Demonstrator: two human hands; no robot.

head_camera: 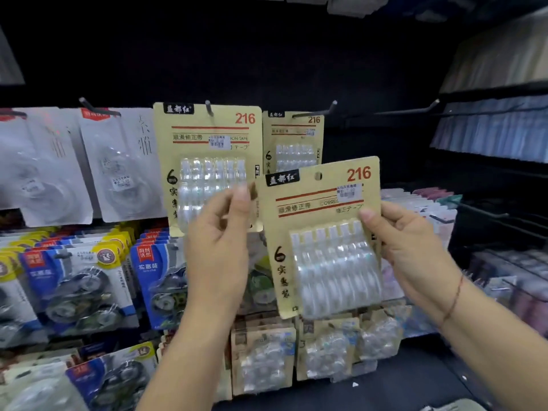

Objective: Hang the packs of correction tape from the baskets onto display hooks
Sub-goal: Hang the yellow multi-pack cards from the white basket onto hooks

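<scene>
The right hand (415, 250) pinches a pack of correction tape (323, 232) by its right card edge, just below the hooks. It is probably light, with stiff card and a slick, crushable blister, so the card edge is the best hold. The left hand (219, 232) curls against a hung pack (207, 149); whether it grips is unclear. A bare hook (409, 109) juts from the dark back wall, far right.

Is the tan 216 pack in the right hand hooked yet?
Not hung: tan cardboard pack, held by the right hand, has an empty hang hole.
</scene>
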